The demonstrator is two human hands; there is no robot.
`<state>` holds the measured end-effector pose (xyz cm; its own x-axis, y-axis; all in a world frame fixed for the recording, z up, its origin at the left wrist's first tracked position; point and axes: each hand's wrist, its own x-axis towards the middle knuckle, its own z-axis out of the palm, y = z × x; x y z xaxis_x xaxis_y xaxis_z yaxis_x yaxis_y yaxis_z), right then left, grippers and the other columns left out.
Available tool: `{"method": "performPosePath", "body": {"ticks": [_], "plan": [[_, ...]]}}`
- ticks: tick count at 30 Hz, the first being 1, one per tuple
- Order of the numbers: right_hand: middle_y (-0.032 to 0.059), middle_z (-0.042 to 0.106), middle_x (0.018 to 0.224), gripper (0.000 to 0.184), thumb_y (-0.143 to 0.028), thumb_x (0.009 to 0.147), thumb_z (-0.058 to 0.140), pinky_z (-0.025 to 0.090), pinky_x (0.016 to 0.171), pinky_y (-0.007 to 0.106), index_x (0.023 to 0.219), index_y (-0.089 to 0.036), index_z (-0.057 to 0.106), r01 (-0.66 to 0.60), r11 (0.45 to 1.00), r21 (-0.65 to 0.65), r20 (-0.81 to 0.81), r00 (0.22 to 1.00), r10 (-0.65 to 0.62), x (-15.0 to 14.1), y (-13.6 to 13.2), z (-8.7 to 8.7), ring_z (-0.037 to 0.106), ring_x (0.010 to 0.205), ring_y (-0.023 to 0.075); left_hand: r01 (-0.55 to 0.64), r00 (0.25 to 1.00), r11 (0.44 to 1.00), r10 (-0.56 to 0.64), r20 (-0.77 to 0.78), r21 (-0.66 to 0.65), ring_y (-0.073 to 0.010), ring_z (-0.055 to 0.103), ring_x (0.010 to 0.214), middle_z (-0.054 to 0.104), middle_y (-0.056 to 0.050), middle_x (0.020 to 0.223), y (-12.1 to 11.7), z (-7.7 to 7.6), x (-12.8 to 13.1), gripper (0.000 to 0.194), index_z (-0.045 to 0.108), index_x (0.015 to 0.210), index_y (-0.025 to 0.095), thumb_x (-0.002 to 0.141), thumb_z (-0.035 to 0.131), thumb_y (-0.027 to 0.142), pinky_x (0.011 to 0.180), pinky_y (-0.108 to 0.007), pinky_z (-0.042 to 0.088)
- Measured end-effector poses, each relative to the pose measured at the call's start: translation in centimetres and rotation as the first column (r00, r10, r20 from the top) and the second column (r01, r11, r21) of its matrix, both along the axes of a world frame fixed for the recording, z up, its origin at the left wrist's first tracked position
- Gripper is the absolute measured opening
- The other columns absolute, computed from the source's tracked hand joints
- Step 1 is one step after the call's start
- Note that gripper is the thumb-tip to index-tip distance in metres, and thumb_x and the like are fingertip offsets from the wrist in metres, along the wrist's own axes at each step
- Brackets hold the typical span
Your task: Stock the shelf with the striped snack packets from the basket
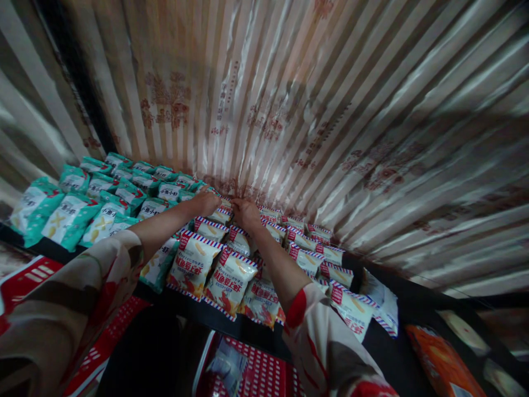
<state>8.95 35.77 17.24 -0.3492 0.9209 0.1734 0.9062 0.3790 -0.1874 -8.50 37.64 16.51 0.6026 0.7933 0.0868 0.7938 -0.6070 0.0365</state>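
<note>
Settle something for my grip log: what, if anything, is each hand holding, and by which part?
Can't tell: the left hand and right hand reach among the striped-edge bags, but any grip is unclear.

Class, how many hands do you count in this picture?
2: the left hand, at the back near the teal snack bags, and the right hand, beside it, among striped-edge snack bags.

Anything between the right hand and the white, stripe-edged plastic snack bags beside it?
Nothing visible: the bare right hand is right at those snack bags, contact unclear; the pleated, printed sheet stands behind them.
</note>
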Motion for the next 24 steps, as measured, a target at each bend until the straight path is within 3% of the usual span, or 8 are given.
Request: {"method": "performPosePath", "body": {"ticks": [6,9,14,19,24], "plan": [[0.0085,0.068,0.1,0.041,-0.037,0.096,0.026,0.041,0.089,0.03,0.105,-0.018,0.061,0.047,0.996,-0.071,-0.149,0.987,-0.057,0.3,0.5,0.3,0.061,0.094,0.019,-0.025,0.996,0.993,0.035,0.08,-0.118,-0.0166,0.064,0.077,0.072,-0.004,0.082,1.3,0.1,0.2,0.027,0.071,0.082,0.018,0.076,0.045,0.011,0.075,-0.025,0.043],[0.0102,0.067,0.101,0.052,-0.043,0.096,0.017,0.042,0.086,0.031,0.104,-0.016,0.06,0.069,0.989,-0.134,-0.251,0.963,-0.102,0.7,0.6,0.6,0.062,0.094,0.0192,0.088,0.991,0.981,-0.069,0.111,-0.173,-0.0137,0.064,0.079,0.072,-0.001,0.091,2.3,-0.1,0.9,0.037,0.07,0.093,0.019,0.072,0.044,0.004,0.068,-0.019,0.044],[0.0092,0.068,0.1,0.062,-0.05,0.094,0.009,0.042,0.089,0.032,0.109,-0.018,0.06,0.143,0.981,-0.133,-0.381,0.906,-0.184,1.9,1.0,0.4,0.062,0.098,0.0191,0.257,0.966,0.948,-0.245,0.088,-0.188,-0.0147,0.061,0.084,0.071,-0.001,0.092,3.0,0.0,3.2,0.039,0.072,0.089,0.02,0.067,0.047,-0.001,0.073,-0.02,0.043],[0.0088,0.07,0.095,0.067,-0.048,0.094,0.006,0.043,0.09,0.032,0.104,-0.017,0.064,0.156,0.982,-0.11,-0.438,0.879,-0.189,2.9,0.9,0.3,0.063,0.096,0.0191,0.234,0.968,0.971,-0.237,-0.08,-0.046,-0.02,0.055,0.092,0.066,-0.007,0.091,3.1,0.7,4.9,0.027,0.071,0.08,0.019,0.068,0.054,0.003,0.073,-0.024,0.041],[0.0097,0.07,0.097,0.065,-0.044,0.095,0.007,0.044,0.089,0.029,0.099,-0.016,0.066,0.133,0.986,-0.102,-0.449,0.878,-0.165,3.5,0.3,0.5,0.063,0.096,0.0177,0.241,0.957,0.969,-0.245,-0.154,-0.046,-0.0195,0.05,0.094,0.063,-0.007,0.095,2.9,1.0,5.0,0.02,0.069,0.077,0.02,0.073,0.053,0.008,0.076,-0.025,0.039]]}}
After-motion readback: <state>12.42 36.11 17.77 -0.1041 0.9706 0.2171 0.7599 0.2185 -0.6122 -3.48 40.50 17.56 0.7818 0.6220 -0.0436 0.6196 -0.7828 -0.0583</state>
